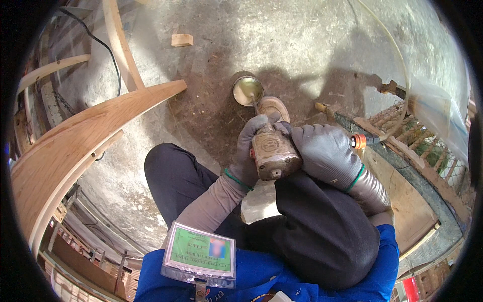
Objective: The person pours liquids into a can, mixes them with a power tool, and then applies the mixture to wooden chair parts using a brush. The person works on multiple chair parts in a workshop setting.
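on a stained concrete floor [322,30], a can [234,93] holds pale liquid [244,94]. the left hand [246,151] and right hand [326,151] have fingers wrapped around a power tool [274,151], its rod [255,106] reaching into the can; likely stirring, calling for steady aim.

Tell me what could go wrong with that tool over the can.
The tool's shaft reaches over the rim of the open can; pressing sideways could tip it and spill the pale liquid.

The shoe is right beside the can, so a small foot shift might knock it.

The hose runs near the wooden frame; a snag might tug the tool within the right grip.
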Demonstrator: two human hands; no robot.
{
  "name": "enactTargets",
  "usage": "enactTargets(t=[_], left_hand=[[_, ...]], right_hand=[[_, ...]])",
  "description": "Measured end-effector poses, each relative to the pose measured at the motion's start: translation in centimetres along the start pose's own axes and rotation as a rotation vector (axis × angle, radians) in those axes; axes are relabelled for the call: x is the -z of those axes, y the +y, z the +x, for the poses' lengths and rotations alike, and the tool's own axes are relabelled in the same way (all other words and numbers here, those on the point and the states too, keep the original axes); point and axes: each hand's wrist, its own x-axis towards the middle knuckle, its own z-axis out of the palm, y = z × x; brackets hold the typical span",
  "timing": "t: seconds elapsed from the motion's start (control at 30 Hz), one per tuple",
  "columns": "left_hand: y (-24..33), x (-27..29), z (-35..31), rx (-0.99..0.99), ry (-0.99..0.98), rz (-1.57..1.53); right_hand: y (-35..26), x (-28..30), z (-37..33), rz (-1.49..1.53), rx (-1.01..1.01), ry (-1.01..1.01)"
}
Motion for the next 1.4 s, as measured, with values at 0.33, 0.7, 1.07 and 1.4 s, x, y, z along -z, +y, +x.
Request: enactTargets(t=[0.33, 0.7, 1.07, 1.4], left_hand=[[0.8, 0.8, 0.7, 0.03, 0.082, -0.001], [-0.3, 1.4, -0.9, -0.138, -0.072, 0.022], [1.0, 0.8, 0.0, -0.098, 0.035, 0.039], [0.5, 0.4, 0.5, -0.07, 0.067, 0.052]], right_hand=[[-0.3, 0.4, 0.6, -0.04, -0.021, -0.024], [-0.5, -0.4, 0.6, 0.07, 0.08, 0.015], [-0.5, 0.3, 1.4, -0.028, -0.012, -0.138], [-0.4, 0.8, 0.5, -0.027, -0.043, -0.097]])
